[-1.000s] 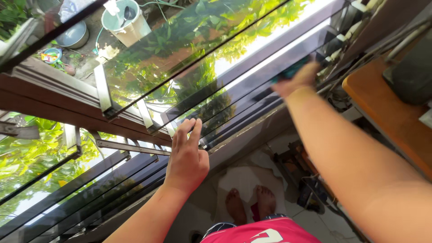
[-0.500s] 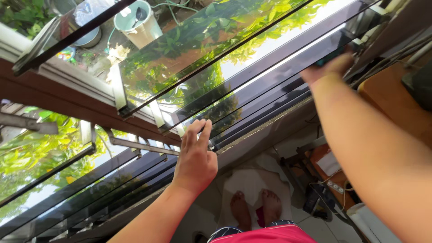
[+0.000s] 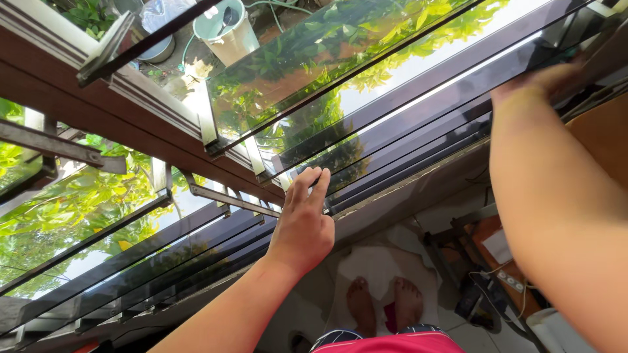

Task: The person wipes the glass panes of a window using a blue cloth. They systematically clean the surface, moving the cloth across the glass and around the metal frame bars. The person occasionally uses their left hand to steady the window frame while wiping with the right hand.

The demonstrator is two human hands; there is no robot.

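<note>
Glass slats: a bank of tilted louvre panes runs across the upper middle of the view, reflecting green leaves and bright sky.
Left hand: raised in the centre, back of the hand toward the camera, fingers straight and close together, fingertips touching the metal end clips where the slats meet the frame. Its grip is flat, closed on nothing.
Right hand: stretched far out at upper right, resting on the edge of a dark slat. Its fingers are hidden behind the slat and the forearm, so I cannot tell whether the grip is spread or pinching anything.
Frame: a brown wooden bar runs diagonally between the right bank of slats and a second bank at lower left.
Outside: a pale bucket and a metal bowl sit on the ground beyond the glass, top centre.
Floor: two bare feet stand on a white cloth on tile, bottom centre.
Clothing: red shorts at the bottom edge.
Right side: a power strip with cables, near the floor.
</note>
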